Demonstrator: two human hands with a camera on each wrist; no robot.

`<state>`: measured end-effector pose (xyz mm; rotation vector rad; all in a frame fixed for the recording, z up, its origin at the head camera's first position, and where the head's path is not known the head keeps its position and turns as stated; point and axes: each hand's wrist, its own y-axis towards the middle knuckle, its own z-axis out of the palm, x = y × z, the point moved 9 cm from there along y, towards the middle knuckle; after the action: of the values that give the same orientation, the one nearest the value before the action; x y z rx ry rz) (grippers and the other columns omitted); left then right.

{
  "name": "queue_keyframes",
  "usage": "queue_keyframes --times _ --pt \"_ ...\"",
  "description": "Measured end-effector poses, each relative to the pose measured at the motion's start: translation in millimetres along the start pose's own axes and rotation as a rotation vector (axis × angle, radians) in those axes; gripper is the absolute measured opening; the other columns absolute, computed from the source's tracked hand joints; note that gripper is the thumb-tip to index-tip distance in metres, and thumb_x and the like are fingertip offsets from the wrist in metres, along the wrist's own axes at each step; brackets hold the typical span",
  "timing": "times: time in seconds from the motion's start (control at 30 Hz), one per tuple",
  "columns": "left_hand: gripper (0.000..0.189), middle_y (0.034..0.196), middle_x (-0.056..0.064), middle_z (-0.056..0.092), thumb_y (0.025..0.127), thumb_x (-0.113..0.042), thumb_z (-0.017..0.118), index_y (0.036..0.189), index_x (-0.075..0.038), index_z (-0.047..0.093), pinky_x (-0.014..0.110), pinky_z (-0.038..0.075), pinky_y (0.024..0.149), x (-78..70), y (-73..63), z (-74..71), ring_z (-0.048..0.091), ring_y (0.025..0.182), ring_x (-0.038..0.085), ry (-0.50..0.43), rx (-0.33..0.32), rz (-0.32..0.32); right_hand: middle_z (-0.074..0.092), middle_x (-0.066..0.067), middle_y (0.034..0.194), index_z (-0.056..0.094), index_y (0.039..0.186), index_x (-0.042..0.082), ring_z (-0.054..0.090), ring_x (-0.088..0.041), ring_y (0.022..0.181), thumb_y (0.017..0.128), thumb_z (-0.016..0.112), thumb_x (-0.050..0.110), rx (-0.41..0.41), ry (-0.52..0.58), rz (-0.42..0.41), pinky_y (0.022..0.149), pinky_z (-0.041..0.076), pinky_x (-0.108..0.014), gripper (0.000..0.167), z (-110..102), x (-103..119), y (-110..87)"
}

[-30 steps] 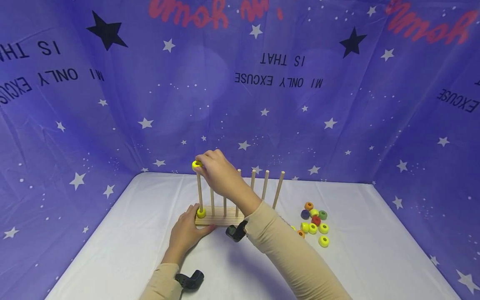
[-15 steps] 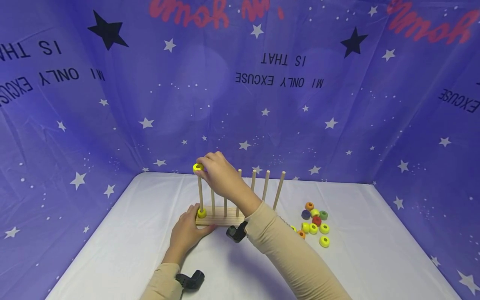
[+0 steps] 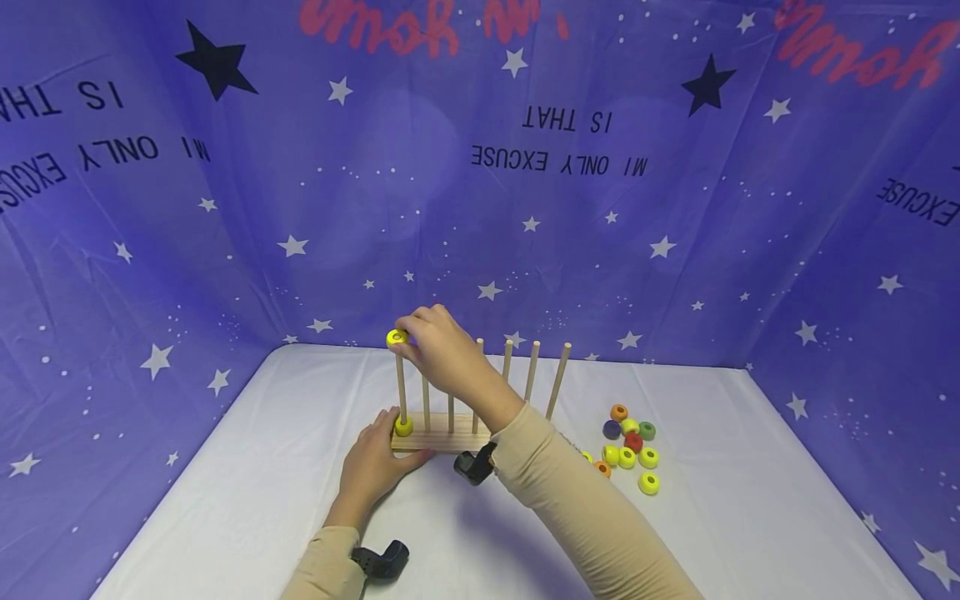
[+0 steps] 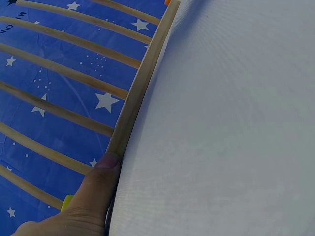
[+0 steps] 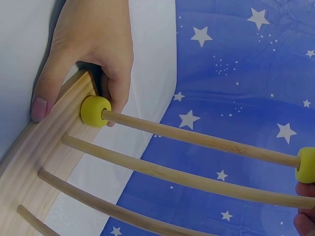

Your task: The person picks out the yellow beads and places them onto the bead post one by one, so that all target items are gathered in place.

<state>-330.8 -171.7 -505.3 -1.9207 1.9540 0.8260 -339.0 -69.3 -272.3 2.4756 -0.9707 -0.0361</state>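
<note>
A wooden rack (image 3: 435, 442) with a row of upright pegs stands on the table. My left hand (image 3: 372, 467) grips its left end, the thumb along the front edge and the fingers behind, as the right wrist view also shows. One yellow bead (image 5: 95, 111) sits at the foot of the leftmost peg (image 5: 206, 140). At that peg's top end, my right hand (image 3: 450, 350) pinches another yellow bead (image 3: 396, 337); the peg's tip seems to be in its hole. In the right wrist view, only the fingertips (image 5: 305, 216) of this hand appear, beneath the bead (image 5: 306, 165).
Right of the rack lie several loose beads: yellow (image 3: 648, 483), orange (image 3: 618, 412), red (image 3: 633, 442), green (image 3: 647, 431) and dark blue (image 3: 611, 429). The right sleeve (image 3: 577, 500) hides part of the rack. Blue star-printed cloth (image 3: 480, 208) walls the white table (image 3: 697, 417).
My right hand has come down very slightly with the yellow bead at the top of the leftmost peg. The left hand has stayed where it was on the rack.
</note>
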Motion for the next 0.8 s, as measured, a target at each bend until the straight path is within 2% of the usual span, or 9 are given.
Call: queue_keyframes --times 0.63,0.8 --pt "0.103 0.152 0.02 0.046 0.07 -0.076 0.071 0.147 -0.014 0.043 0.062 0.044 0.105 -0.7 0.7 -0.7 0.046 0.137 0.045 0.006 -0.01 0.007 0.068 -0.002 0.112 0.068 0.118 0.008 0.058 -0.018 0.106 0.099 0.061 0.029 -0.001 0.021 -0.012 0.101 0.048 -0.029 0.029 -0.5 1.0 -1.4" --pt "0.1 0.152 0.02 0.045 0.071 -0.074 0.072 0.147 -0.015 0.043 0.062 0.044 0.105 -1.4 0.2 -1.5 0.047 0.136 0.045 0.008 -0.009 0.006 0.068 -0.003 0.111 0.068 0.117 0.007 0.059 -0.019 0.108 0.099 0.061 0.028 0.005 0.024 -0.013 0.111 0.043 -0.033 0.029 0.4 0.4 -1.7"
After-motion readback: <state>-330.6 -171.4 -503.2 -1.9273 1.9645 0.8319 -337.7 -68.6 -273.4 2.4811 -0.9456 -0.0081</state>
